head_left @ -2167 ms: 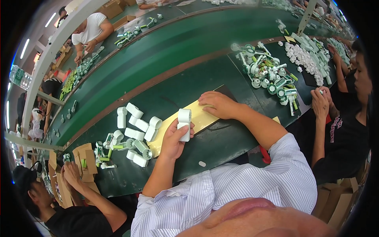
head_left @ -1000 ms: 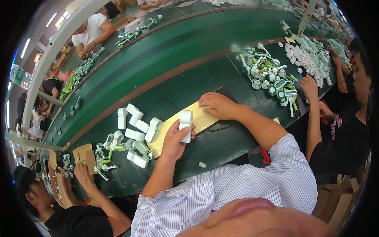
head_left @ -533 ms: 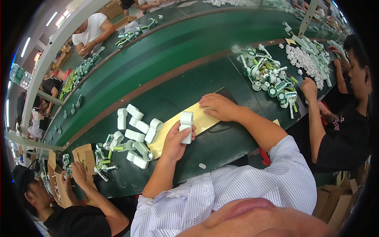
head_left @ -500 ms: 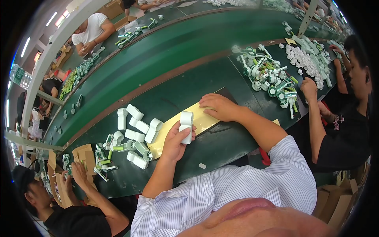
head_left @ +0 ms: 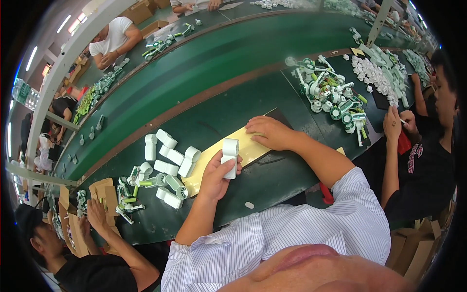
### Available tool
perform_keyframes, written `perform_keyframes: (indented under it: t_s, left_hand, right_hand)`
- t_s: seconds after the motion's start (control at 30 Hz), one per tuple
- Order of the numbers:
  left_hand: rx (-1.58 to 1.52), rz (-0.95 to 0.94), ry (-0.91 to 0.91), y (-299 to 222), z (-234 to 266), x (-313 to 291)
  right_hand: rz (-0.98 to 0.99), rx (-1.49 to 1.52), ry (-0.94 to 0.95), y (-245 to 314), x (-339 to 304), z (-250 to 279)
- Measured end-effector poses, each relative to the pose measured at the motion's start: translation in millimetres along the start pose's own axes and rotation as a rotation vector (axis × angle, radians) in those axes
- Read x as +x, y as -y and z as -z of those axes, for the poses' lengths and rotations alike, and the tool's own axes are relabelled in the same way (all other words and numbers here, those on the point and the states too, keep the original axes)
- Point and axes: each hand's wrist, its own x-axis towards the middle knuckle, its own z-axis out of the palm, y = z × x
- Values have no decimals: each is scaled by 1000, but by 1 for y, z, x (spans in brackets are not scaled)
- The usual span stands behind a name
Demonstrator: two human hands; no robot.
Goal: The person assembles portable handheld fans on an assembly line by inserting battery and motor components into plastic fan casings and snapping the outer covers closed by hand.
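Observation:
My left hand (head_left: 217,176) is closed around a white plastic housing (head_left: 230,156), a small rounded casing held upright with the thumb across its front. Under and beside it lies a shiny yellow sheet (head_left: 204,170) on the green table. My right hand (head_left: 270,132) rests on the far right part of that sheet, fingers stretched over it and the thumb apart; anything beneath the fingertips is hidden. Left of my left hand several more white housings (head_left: 166,167) lie loosely grouped, some showing round slotted ends (head_left: 181,191).
Small green-and-white assemblies (head_left: 127,199) lie near a co-worker's cardboard box (head_left: 103,190) at left. A heap of fan-like assemblies (head_left: 331,92) and white pieces (head_left: 374,73) sits at right near another co-worker. Beyond the table runs a green conveyor belt (head_left: 194,73).
My hands and the housing have barely moved. The co-worker at right has brought both hands together nearer the body. Parts on the belt at left have shifted slightly away and to the right.

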Motion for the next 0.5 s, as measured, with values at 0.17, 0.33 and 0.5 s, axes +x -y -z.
perform_keyframes:
  t_s: [0.17,0.33,0.5]
  left_hand:
    - [6,1,-2,1,2,0]
    - [13,9,-7,0,2,1]
    - [50,12,-28,1,1,1]
  right_hand:
    - [-30,3,50,0,1,2]
    - [6,5,-2,0,2,1]
    - [-41,6,66,2,2,3]
